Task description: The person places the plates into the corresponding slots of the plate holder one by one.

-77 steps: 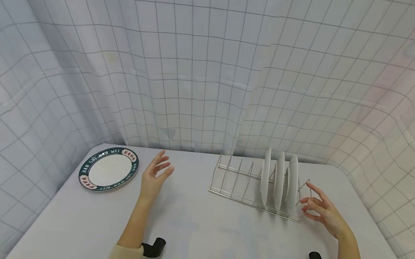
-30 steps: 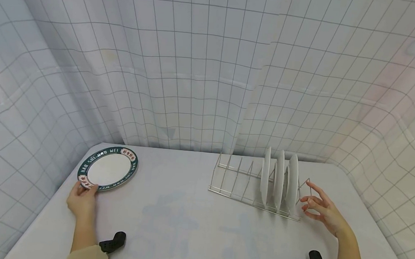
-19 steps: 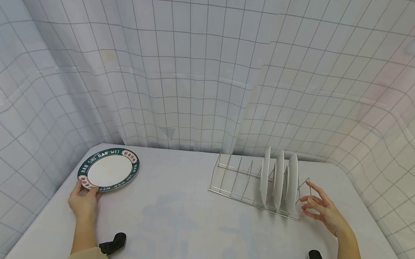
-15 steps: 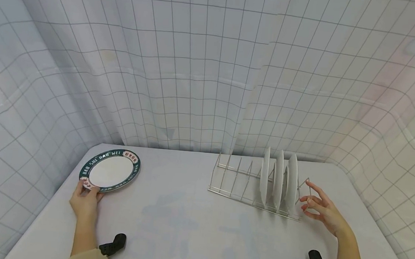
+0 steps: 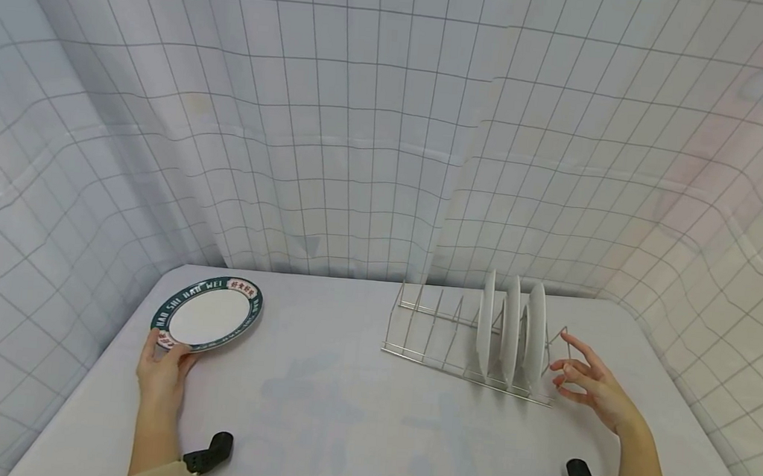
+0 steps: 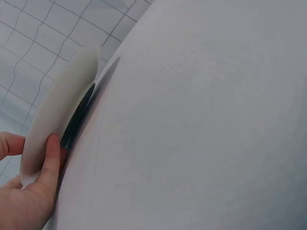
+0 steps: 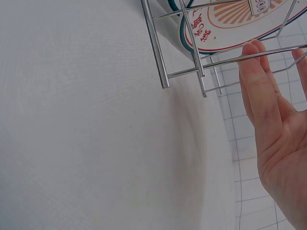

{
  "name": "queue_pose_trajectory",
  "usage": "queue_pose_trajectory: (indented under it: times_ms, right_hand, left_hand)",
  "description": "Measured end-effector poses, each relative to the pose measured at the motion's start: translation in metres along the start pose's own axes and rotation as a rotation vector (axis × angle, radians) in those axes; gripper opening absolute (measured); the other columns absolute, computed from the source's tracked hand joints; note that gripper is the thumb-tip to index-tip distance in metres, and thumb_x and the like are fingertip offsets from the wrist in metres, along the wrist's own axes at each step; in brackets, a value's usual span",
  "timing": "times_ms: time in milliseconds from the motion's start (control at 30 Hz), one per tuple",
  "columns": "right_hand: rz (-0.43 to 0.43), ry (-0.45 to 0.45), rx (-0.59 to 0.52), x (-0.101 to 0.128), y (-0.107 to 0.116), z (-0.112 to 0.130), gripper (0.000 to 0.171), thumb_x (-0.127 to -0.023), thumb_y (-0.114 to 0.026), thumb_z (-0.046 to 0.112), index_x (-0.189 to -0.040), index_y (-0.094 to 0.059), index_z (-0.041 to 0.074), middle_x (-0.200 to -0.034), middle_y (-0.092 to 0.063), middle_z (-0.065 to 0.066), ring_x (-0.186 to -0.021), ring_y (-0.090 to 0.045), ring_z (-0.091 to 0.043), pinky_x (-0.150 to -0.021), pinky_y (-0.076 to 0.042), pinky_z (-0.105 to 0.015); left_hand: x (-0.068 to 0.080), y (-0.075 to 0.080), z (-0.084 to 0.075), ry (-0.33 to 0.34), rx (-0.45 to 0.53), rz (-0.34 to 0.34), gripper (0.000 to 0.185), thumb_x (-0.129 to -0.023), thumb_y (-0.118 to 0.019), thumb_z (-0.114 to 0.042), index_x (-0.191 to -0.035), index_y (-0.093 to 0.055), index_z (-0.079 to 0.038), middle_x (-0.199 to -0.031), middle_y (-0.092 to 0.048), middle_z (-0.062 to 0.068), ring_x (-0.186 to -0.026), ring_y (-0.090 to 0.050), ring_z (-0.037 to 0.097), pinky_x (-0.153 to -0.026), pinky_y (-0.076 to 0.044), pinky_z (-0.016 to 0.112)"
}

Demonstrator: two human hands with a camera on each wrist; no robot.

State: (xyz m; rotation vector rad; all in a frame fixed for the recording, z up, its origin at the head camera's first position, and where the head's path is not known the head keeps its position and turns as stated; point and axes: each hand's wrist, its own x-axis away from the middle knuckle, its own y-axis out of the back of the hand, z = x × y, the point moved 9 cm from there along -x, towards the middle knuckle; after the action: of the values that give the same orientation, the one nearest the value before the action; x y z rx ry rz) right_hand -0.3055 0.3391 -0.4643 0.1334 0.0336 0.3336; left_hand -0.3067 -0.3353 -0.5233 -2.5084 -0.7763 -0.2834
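1. Green-rimmed plate point(image 5: 209, 316) is sitting at the far left of the white surface point(image 5: 354, 415), its near edge lifting off the cloth while the far edge is staying down.
2. Left hand point(image 5: 162, 372) is pinching that near rim: in the left wrist view the fingers point(image 6: 50, 155) are pressing on the plate's point(image 6: 57, 112) pale underside, and the thumb is lying on the other face.
3. Right hand point(image 5: 594, 389) is hovering just beside the right end of the wire rack point(image 5: 444, 340), fingers spread and relaxed, gripping nothing.
4. In the right wrist view the fingertips point(image 7: 256, 62) are lying against or just short of an end wire of the rack point(image 7: 192, 52); I cannot tell which.
5. Three white plates point(image 5: 509, 329) are standing upright on edge in the right-hand slots of the rack, close together, while the slots to their left are showing bare wire.
6. Rack and green-rimmed plate are lying well apart, with bare cloth between them.
7. Grid-patterned curtain point(image 5: 391, 119) is hanging behind and around the surface on all far sides.
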Motion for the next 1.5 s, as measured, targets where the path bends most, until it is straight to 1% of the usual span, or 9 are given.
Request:
queue_pose_trajectory:
  times_ms: [167,300,467,567,700,900,1067,1233,1500]
  right_hand:
    - [0.000,0.001,-0.001,0.000,0.000,0.000,0.057,-0.097,-0.038,0.004,-0.147,-0.012,0.016,-0.104,-0.060,0.000,-0.088,-0.059,-0.009,-0.080,-0.052,-0.026]
    - [-0.012,-0.002,0.001,0.001,0.001,0.001,0.057,-0.097,-0.039,0.004,-0.146,-0.013,0.016,-0.103,-0.060,0.000,-0.087,-0.059,-0.008,-0.079,-0.052,-0.026]
    - [-0.009,-0.003,0.000,0.001,0.000,0.001,0.057,-0.097,-0.039,0.005,-0.146,-0.014,0.017,-0.103,-0.060,0.000,-0.088,-0.059,-0.008,-0.079,-0.052,-0.026]
    - [0.002,0.004,-0.009,0.002,0.000,0.001,0.057,-0.097,-0.038,0.004,-0.146,-0.012,0.016,-0.103,-0.060,0.000,-0.088,-0.059,-0.008,-0.080,-0.052,-0.027]
    - [0.011,0.011,-0.008,0.003,0.000,0.000,0.057,-0.097,-0.038,0.004,-0.147,-0.011,0.016,-0.104,-0.059,0.000,-0.088,-0.059,-0.009,-0.081,-0.052,-0.026]
    - [0.012,0.009,0.007,0.002,0.000,0.000,0.057,-0.097,-0.038,0.005,-0.147,-0.012,0.017,-0.105,-0.059,-0.001,-0.089,-0.058,-0.010,-0.081,-0.051,-0.025]
    - [0.010,0.008,0.014,0.002,0.000,0.000,0.057,-0.098,-0.038,0.006,-0.147,-0.011,0.017,-0.105,-0.059,-0.002,-0.088,-0.059,-0.010,-0.081,-0.051,-0.025]
    - [0.003,0.001,0.018,0.001,0.001,0.001,0.057,-0.098,-0.038,0.006,-0.147,-0.012,0.017,-0.104,-0.059,-0.002,-0.088,-0.059,-0.010,-0.081,-0.051,-0.025]
    - [0.004,0.002,0.002,-0.001,0.001,-0.001,0.057,-0.097,-0.039,0.006,-0.147,-0.012,0.017,-0.104,-0.059,-0.002,-0.088,-0.059,-0.010,-0.081,-0.051,-0.026]
  left_hand:
    - [0.003,-0.002,0.001,0.031,0.123,0.040,0.088,-0.084,-0.054,0.011,-0.143,-0.016,-0.044,-0.151,-0.003,-0.004,-0.106,-0.048,0.007,-0.093,-0.041,0.024]
    - [0.008,-0.010,-0.003,0.005,0.238,0.078,0.088,-0.082,-0.056,0.013,-0.141,-0.024,-0.044,-0.152,-0.006,-0.004,-0.096,-0.058,0.011,-0.079,-0.052,0.032]
    - [0.013,-0.021,-0.008,-0.061,0.324,0.114,0.089,-0.080,-0.055,0.018,-0.141,-0.028,-0.041,-0.151,-0.010,0.007,-0.087,-0.064,0.014,-0.065,-0.056,0.034]
    - [0.017,-0.028,-0.011,-0.098,0.334,0.130,0.090,-0.078,-0.055,0.021,-0.141,-0.031,-0.037,-0.140,-0.027,0.015,-0.083,-0.065,0.016,-0.065,-0.056,0.034]
    - [0.024,-0.044,-0.016,-0.148,0.283,0.173,0.088,-0.077,-0.055,0.022,-0.142,-0.032,-0.033,-0.118,-0.046,0.012,-0.081,-0.064,0.016,-0.065,-0.056,0.034]
    - [0.045,-0.085,-0.029,-0.221,0.122,0.299,0.086,-0.081,-0.055,0.017,-0.144,-0.026,-0.034,-0.122,-0.037,0.013,-0.088,-0.060,0.013,-0.071,-0.055,0.029]
    - [0.064,-0.131,-0.036,-0.248,0.076,0.458,0.087,-0.082,-0.052,0.019,-0.145,-0.021,-0.032,-0.118,-0.040,0.010,-0.090,-0.058,0.012,-0.076,-0.054,0.028]
    - [0.082,-0.173,-0.031,-0.257,0.036,0.620,0.087,-0.082,-0.049,0.020,-0.146,-0.019,-0.031,-0.117,-0.039,0.009,-0.093,-0.052,0.013,-0.078,-0.053,0.028]
    - [0.114,-0.236,-0.017,-0.245,-0.037,0.785,0.087,-0.080,-0.053,0.020,-0.145,-0.024,-0.031,-0.120,-0.037,0.009,-0.097,-0.052,0.015,-0.078,-0.054,0.029]
